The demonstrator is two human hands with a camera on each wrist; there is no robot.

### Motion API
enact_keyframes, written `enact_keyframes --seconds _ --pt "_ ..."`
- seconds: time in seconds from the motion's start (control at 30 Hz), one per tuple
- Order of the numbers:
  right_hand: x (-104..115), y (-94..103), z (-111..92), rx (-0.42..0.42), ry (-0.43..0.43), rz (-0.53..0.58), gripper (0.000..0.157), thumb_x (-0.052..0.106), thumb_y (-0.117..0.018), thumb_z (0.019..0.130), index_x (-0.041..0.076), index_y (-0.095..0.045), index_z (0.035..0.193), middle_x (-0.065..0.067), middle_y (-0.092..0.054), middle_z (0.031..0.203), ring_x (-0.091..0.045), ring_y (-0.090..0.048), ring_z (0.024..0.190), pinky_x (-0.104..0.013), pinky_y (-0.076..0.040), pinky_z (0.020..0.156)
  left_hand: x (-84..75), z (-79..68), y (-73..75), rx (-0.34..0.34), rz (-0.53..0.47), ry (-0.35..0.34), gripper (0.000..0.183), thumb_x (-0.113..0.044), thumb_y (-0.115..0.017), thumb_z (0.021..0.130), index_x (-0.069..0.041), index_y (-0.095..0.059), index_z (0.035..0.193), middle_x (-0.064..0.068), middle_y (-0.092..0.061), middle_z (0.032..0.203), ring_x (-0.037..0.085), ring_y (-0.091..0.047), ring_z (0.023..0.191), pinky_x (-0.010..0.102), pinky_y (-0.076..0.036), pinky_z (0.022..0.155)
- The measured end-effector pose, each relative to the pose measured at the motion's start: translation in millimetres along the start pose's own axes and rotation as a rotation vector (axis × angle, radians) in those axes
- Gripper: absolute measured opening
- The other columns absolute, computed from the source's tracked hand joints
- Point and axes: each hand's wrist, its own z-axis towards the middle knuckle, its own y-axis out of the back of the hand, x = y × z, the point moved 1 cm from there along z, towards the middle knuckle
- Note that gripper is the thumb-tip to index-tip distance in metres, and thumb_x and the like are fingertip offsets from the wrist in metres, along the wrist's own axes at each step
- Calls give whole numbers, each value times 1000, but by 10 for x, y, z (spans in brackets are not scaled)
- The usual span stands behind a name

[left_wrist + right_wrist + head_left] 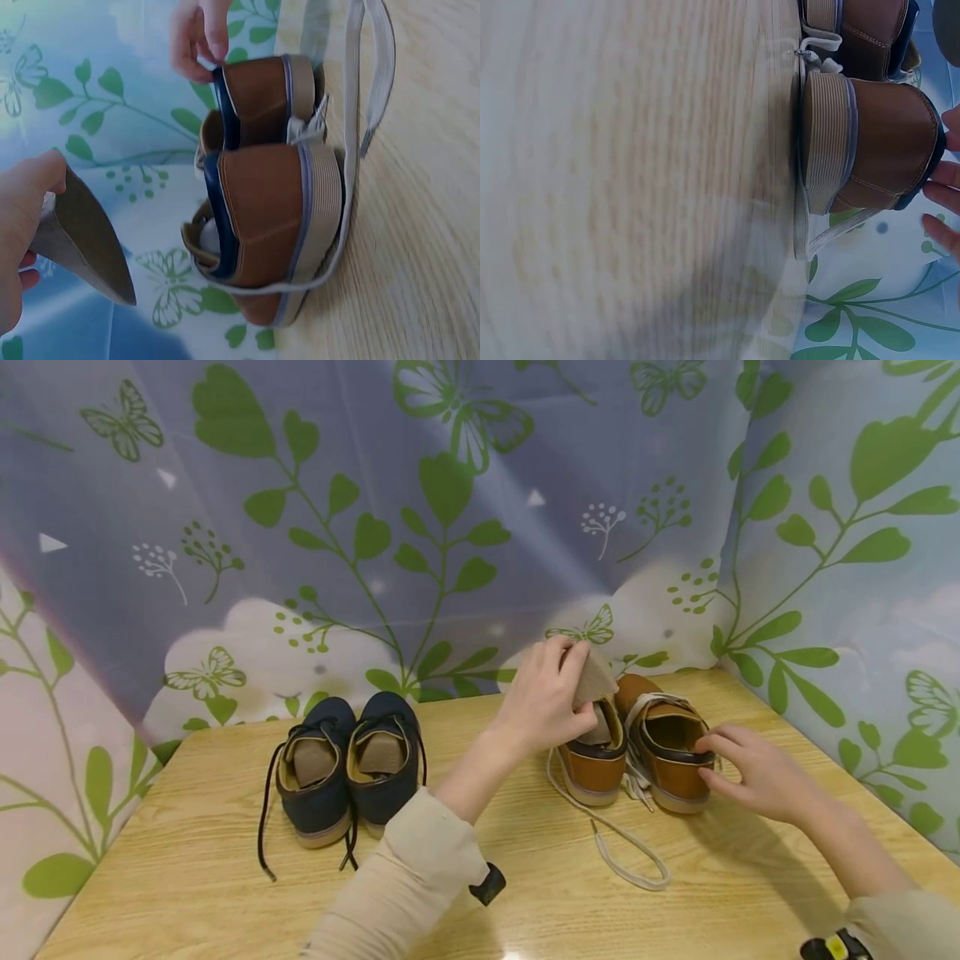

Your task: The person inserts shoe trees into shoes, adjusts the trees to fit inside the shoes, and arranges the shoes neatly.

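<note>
My left hand (542, 697) pinches a grey-brown, tapered shoe insert (595, 679) between fingers and thumb, above the left brown shoe (592, 770). In the left wrist view the insert (82, 232) looks curved and comes to a point, apart from the shoes. Something greyish (602, 727) shows inside the left brown shoe's opening. My right hand (765, 772) is at the heel collar of the right brown shoe (678, 781), its fingers loosely extended and touching the rim. In the right wrist view only the fingertips (945, 187) show beside that heel.
A pair of navy shoes (315, 810) with black laces stands to the left, a beige piece inside each. A loose pale lace (633, 868) trails in front of the brown pair on the wooden table (570, 910). Patterned cloth (360, 527) hangs behind.
</note>
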Motion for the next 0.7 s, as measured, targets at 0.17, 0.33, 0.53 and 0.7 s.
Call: enact_keyframes --seconds 0.17,0.33,0.53,0.7 --pt "-20 0 5 -47 72 -9 29 35 -54 91 7 -64 94 -2 -58 90 -19 -55 76 -39 -45 65 -144 42 -2 0 -50 -45 63 -24 -64 71 1 -46 126 15 -46 114 25 -50 99 34 -44 83" --pt "-16 3 -22 -70 95 -18 42 42 -46 95 5 -64 95 -3 -59 91 -20 -57 76 -38 -45 65 -317 77 -2 40 -115 -76 63 -25 -62 74 0 -45 129 16 -45 119 25 -50 102 33 -44 86" --pt "-8 19 -48 -70 69 -8 34 37 -53 93 5 -65 96 -3 -61 93 -22 -58 81 -35 -43 71 -438 145 9 128 -152 -28 65 -29 -61 79 -3 -42 136 13 -43 126 21 -48 108 29 -40 90" --pt "-4 40 -72 -64 47 -9 27 31 -59 90 6 -65 96 -4 -61 93 -23 -59 82 -35 -42 73 -507 223 34 168 -206 20 67 -32 -61 80 -5 -40 138 10 -44 129 17 -49 109 27 -39 92"
